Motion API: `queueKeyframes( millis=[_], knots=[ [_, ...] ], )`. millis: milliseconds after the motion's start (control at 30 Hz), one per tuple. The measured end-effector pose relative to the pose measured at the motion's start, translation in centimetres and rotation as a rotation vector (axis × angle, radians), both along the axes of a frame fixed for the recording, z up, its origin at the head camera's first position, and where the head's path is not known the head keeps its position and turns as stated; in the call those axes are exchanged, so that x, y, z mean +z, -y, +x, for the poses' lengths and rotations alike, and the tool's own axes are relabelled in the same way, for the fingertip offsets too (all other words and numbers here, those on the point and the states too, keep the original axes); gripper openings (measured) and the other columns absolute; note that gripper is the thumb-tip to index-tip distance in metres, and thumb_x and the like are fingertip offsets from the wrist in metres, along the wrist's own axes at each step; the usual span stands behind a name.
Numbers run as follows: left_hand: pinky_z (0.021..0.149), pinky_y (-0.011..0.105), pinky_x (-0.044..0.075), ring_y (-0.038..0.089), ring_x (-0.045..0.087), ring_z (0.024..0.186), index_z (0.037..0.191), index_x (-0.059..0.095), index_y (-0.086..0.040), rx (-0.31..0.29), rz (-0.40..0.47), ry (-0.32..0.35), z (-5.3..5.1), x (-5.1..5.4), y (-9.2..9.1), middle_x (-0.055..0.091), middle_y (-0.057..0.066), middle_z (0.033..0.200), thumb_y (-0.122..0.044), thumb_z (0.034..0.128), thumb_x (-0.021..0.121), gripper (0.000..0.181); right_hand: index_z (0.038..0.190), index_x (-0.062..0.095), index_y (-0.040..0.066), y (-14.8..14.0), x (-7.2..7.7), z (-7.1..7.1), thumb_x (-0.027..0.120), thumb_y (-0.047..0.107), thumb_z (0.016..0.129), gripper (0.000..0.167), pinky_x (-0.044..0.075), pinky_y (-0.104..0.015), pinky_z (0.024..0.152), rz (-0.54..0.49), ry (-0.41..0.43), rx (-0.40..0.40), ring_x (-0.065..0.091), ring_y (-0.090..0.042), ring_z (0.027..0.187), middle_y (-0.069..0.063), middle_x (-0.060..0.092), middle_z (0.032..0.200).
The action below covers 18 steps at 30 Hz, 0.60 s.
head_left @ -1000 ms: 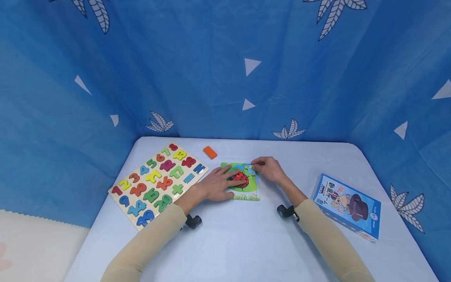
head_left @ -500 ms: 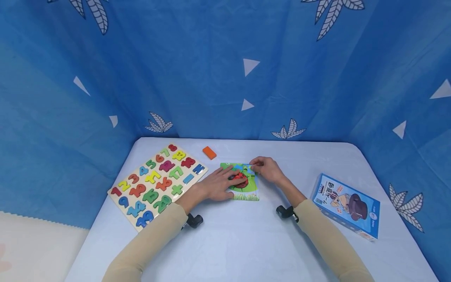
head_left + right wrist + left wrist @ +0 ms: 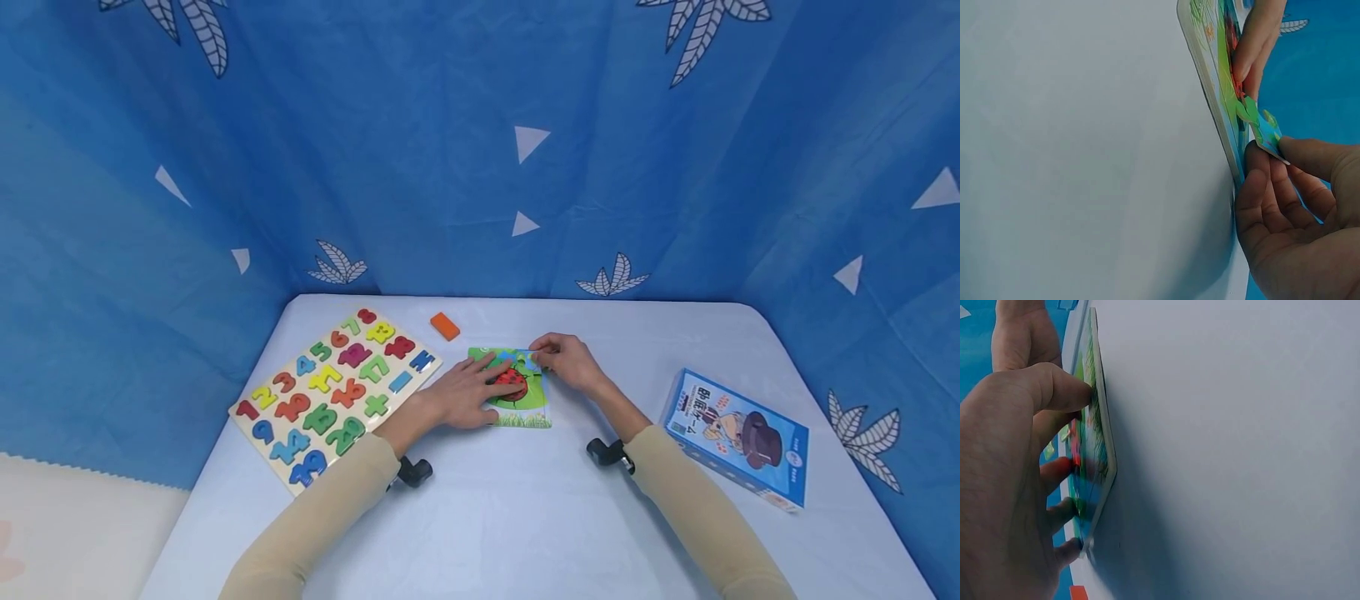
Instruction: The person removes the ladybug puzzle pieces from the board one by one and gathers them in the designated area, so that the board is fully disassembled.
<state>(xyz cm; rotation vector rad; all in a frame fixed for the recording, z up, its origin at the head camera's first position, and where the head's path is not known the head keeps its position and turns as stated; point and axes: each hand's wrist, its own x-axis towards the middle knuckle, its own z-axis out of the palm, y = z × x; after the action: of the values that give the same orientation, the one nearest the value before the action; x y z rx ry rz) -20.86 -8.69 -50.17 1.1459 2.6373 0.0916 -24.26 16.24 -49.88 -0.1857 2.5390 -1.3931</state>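
Observation:
A small square puzzle board [image 3: 525, 410] with a red ladybug on green lies mid-table. The left hand [image 3: 465, 393] rests on its left part with fingers spread, fingertips touching the picture; in the left wrist view the left hand [image 3: 1016, 444] has its thumb on the grassy edge of the board [image 3: 1099, 437]. At the board's far right corner is the right hand [image 3: 572, 362]. In the right wrist view the right hand [image 3: 1304, 219] pinches a green and blue puzzle piece [image 3: 1266, 132] between thumb and fingers, tilted up over the board [image 3: 1210, 81].
To the left lies a wooden number board [image 3: 311, 354] with coloured numerals. An orange block [image 3: 445, 326] is beyond the puzzle board. A blue game box [image 3: 738, 437] lies to the right. Blue curtains [image 3: 450, 167] hang behind the white table [image 3: 487, 533].
Both hands keep almost the same places on the puzzle board. The whole head view has shifted very slightly.

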Motion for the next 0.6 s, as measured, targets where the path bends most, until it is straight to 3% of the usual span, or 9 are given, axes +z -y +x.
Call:
queueKeyframes(
  millis=[433,600],
  knots=[
    [0.122,0.056,0.017,0.029,0.003,0.156,0.156,0.029,-0.048,-0.002,0.032,0.010,0.03,-0.17,0.17,0.010,-0.004,0.170,-0.047,0.0990,0.049,0.060,0.115,0.070,0.009,-0.10,-0.17,-0.08,0.063,0.020,0.100,0.020,0.053,-0.034,0.067,0.001,-0.011,0.001,0.062,-0.025,0.079,-0.008,0.069,0.096],
    [0.122,0.055,0.017,0.029,0.004,0.156,0.156,0.029,-0.048,-0.003,0.029,0.008,-0.11,-0.22,0.13,0.010,-0.004,0.170,-0.047,0.0989,0.048,0.060,0.113,0.069,0.010,-0.63,0.44,-0.20,0.064,0.021,0.099,0.018,0.053,-0.034,0.068,0.010,-0.010,-0.018,0.062,-0.026,0.082,-0.009,0.069,0.100]
  ],
)
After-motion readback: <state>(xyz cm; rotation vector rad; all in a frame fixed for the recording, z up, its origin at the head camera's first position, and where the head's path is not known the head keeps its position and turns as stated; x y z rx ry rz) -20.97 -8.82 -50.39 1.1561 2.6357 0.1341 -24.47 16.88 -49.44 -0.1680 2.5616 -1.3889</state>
